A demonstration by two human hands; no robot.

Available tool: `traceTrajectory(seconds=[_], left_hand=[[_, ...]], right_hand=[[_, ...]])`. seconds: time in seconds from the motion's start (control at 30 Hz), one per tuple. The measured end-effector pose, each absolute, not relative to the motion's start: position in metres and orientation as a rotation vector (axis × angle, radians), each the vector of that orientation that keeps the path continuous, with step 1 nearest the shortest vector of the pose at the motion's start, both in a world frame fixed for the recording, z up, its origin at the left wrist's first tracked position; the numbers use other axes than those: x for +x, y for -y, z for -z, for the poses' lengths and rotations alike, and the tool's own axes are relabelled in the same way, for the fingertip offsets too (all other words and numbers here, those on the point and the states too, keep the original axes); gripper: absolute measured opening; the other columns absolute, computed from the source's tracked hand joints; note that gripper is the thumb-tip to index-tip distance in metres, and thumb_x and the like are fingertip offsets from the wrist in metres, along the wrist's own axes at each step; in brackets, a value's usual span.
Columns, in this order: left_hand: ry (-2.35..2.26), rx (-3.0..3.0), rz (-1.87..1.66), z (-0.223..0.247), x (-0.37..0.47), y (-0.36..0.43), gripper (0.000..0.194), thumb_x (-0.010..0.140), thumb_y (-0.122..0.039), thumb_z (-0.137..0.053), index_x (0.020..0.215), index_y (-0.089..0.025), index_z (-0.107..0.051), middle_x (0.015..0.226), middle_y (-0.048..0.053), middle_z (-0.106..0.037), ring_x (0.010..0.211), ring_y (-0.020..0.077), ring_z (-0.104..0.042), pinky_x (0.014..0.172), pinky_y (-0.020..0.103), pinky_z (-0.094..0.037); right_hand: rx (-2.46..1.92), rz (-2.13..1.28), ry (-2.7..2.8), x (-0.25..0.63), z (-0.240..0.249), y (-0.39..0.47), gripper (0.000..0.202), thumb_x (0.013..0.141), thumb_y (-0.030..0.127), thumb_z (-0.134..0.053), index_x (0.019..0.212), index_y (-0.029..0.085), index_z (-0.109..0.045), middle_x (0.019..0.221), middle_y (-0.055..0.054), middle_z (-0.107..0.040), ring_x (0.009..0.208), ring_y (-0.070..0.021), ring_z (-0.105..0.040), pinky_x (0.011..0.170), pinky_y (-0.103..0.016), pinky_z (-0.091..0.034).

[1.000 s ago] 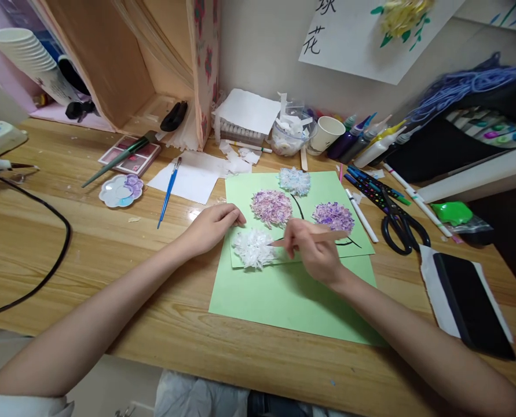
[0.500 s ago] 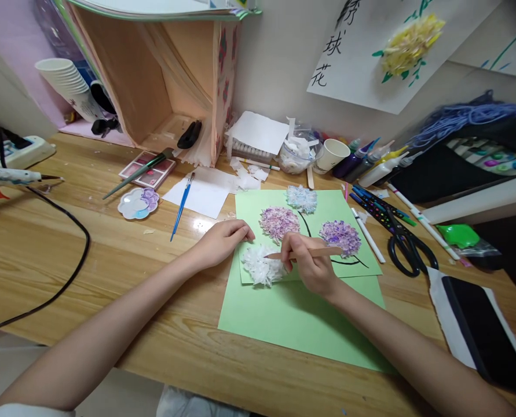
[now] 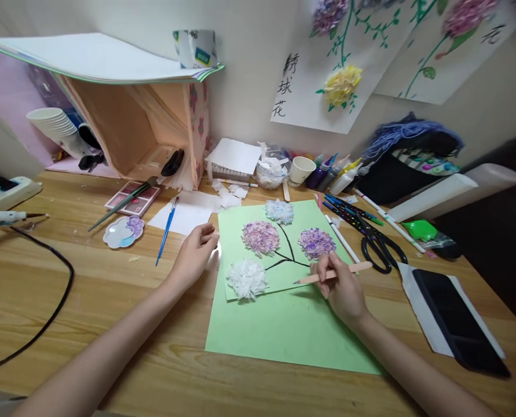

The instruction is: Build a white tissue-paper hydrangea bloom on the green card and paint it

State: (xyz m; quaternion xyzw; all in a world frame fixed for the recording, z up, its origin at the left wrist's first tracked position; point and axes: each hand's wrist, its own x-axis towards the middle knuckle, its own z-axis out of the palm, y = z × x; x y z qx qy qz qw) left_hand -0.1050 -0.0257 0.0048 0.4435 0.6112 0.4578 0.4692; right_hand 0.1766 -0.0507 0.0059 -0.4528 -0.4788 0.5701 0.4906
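In my right hand [image 3: 338, 284] I grip a plain wooden pencil [image 3: 362, 267], its dark tip pointing left over the lower part of a green paper sheet [image 3: 240, 223]. That sheet lies on a larger green sheet [image 3: 275, 336]. Four raised paper-scrap flowers sit on the upper one: a white flower [image 3: 246, 279], a pink-purple flower [image 3: 260, 238], a purple flower [image 3: 316, 242] and a pale blue flower [image 3: 279, 211]. Black drawn stems [image 3: 289, 246] join between them. Just off the sheet's left edge, my left hand [image 3: 196, 252] is open, thumb and fingers apart, holding nothing.
Black scissors [image 3: 381, 255], a white marker [image 3: 342, 238] and a black phone-like slab [image 3: 455, 318] lie at the right. Leftward are a blue brush [image 3: 167, 231], a paint palette [image 3: 123, 232] and a hot glue gun [image 3: 6, 218]. A paper cup [image 3: 302, 171] stands behind.
My right hand has moved the pencil away from the white flower, rightward and down. My left hand has drawn back off the green sheet. The camera view has tilted upward and shifted right.
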Motion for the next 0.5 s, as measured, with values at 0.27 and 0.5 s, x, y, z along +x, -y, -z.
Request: traceTrajectory(seconds=[0.27, 0.5], left_hand=[[-1.41, 1.021, -1.021, -0.015, -0.079, 0.022, 0.048, 0.059, -0.036, -0.073, 0.098, -0.013, -0.056, 0.074, 0.0, -0.059, 0.054, 0.0092, -0.052, 0.047, 0.021, -0.037], [-1.32, 1.168, -0.883, -0.018, -0.069, 0.025, 0.036, 0.063, -0.05, -0.067, 0.063, -0.018, -0.051, 0.04, -0.009, -0.04, 0.036, 0.0079, -0.038, 0.039, 0.021, -0.027]], right_hand=[[-1.133, -1.507, 1.379, 0.185, 0.003, 0.065, 0.048, 0.088, 0.059, -0.032, 0.062, 0.024, -0.052, 0.044, 0.002, -0.041, 0.039, -0.0124, -0.036, 0.044, -0.028, -0.028], [-1.049, -1.531, 1.407, 0.191, 0.0, 0.068, 0.053, 0.085, 0.064, -0.029, 0.057, 0.024, -0.05, 0.041, 0.002, -0.036, 0.035, -0.0117, -0.031, 0.04, -0.029, -0.026]])
